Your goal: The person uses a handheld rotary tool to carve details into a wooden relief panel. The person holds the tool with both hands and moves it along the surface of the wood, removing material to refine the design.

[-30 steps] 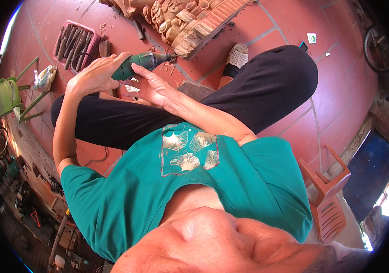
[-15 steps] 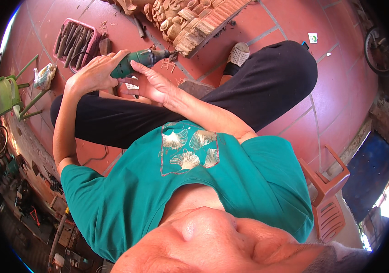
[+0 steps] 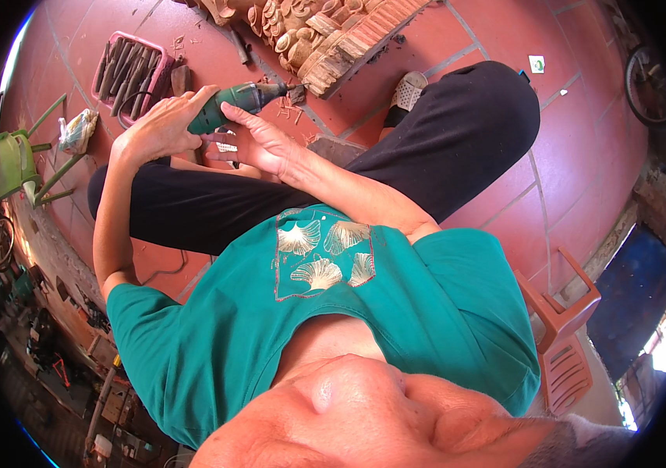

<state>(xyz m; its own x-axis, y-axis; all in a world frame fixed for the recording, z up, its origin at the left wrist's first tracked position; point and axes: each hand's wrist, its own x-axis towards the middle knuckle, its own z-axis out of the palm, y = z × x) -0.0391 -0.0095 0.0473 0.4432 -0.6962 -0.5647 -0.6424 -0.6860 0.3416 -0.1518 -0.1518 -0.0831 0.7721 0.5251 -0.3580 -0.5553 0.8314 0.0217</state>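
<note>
R knee [image 3: 501, 101] has shifted slightly nearer carving [image 3: 341, 58]; w/ L hand [image 3: 155, 129] gripping green power tool [image 3: 228, 108], R hand [image 3: 265, 150] thumb-bracing it, I should keep it steady beside carving.

The tool [image 3: 249, 97] is green with a dark nose and is held slightly tilted. Its tip is very near one corner of the brown carving [image 3: 360, 43], which has rounded relief.

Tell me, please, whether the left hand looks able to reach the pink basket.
Probably yes: the pink basket lies close by, though the left hand must first release the power tool.
</note>
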